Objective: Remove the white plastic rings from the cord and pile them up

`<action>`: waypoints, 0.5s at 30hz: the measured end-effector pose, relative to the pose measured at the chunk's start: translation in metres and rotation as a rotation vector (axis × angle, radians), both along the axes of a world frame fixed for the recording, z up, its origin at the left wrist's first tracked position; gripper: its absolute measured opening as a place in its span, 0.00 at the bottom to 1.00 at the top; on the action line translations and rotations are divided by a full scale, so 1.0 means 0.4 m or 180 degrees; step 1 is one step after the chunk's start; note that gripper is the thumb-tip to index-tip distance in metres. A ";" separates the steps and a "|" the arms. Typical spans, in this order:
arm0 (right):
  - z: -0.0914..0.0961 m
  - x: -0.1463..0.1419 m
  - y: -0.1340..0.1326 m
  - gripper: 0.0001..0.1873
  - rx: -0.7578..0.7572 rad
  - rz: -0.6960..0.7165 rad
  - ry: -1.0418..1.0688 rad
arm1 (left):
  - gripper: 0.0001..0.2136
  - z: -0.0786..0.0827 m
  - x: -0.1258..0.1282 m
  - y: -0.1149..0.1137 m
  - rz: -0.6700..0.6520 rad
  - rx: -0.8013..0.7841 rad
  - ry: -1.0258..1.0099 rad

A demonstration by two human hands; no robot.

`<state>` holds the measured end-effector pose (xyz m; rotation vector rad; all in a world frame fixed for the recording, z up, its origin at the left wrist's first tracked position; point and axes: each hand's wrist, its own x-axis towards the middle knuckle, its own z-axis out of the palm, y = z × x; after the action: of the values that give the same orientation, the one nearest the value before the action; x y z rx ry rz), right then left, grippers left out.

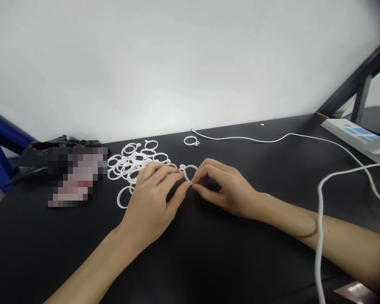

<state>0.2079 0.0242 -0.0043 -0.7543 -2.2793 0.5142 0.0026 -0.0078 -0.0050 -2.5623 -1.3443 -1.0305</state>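
Between my two hands is a white plastic ring (pixel 191 166) with a small eyelet on its far left side. My left hand (pixel 156 194) pinches its near left edge between thumb and fingers. The near right edge sits in the closed fingertips of my right hand (pixel 224 185). A pile of similar white rings (pixel 133 162) lies just beyond and left of my left hand, which partly hides it. One more white ring (pixel 191 141) lies by itself farther back on the black table (pixel 209 261).
A black plastic bag (pixel 34 158) and a blurred-out flat item (pixel 79 179) lie at the left. A white cable (pixel 250 138) runs across the back. Another white cable (pixel 319 219) passes over my right forearm. A white power strip (pixel 357 137) is at the right, before a white wall (pixel 177 63).
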 end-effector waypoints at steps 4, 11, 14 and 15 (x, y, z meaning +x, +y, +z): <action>-0.001 -0.003 -0.009 0.02 -0.0050 0.0232 0.0150 | 0.04 0.006 0.008 -0.007 -0.0191 0.0026 -0.0211; 0.000 -0.002 -0.014 0.03 -0.0092 -0.0134 0.0115 | 0.04 0.000 0.005 -0.001 -0.0225 0.0020 -0.0217; 0.001 -0.001 -0.015 0.11 -0.0189 -0.0326 0.0207 | 0.04 -0.001 0.005 0.001 -0.0275 -0.0044 -0.0133; 0.001 -0.001 -0.014 0.13 -0.0192 -0.0294 0.0215 | 0.05 -0.001 0.005 0.001 -0.0314 -0.0063 -0.0103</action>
<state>0.2074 0.0185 -0.0039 -0.8549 -2.1639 0.5588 0.0046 -0.0074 -0.0054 -2.6619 -1.2526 -1.0841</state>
